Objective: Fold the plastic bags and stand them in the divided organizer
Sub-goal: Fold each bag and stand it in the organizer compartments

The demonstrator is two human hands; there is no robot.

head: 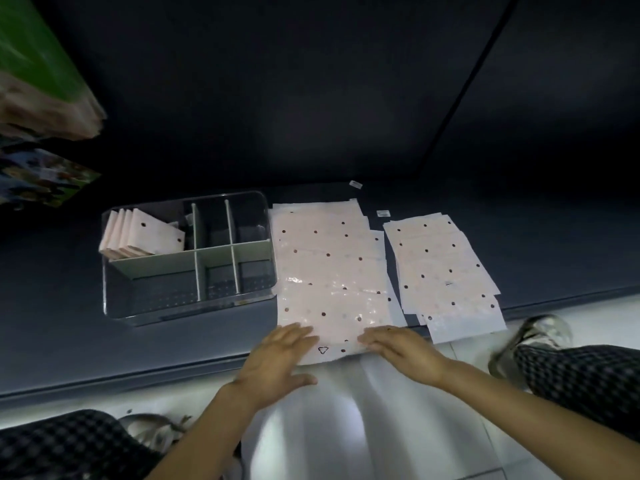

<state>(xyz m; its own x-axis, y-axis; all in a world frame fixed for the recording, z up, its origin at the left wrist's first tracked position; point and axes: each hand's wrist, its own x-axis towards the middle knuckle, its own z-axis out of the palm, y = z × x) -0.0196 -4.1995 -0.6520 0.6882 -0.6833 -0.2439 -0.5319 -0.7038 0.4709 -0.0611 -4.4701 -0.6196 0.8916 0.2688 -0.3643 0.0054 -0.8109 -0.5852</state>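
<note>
Both hands, left and right, press flat on the bags' near edge, hiding it.

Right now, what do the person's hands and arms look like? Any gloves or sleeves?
No gloves or sleeves show. The left hand and right hand are bare, and both forearms are uncovered. I see no rings, watch or bracelets. Checked dark trousers cover the legs.

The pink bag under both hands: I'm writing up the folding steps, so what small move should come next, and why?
Probably lift the near edge of the pink dotted bag and fold it away from the body. It lies flat and unfolded, with the left hand and right hand resting open on that edge. The folded bags in the organizer are far smaller, so several folds seem needed.
</note>
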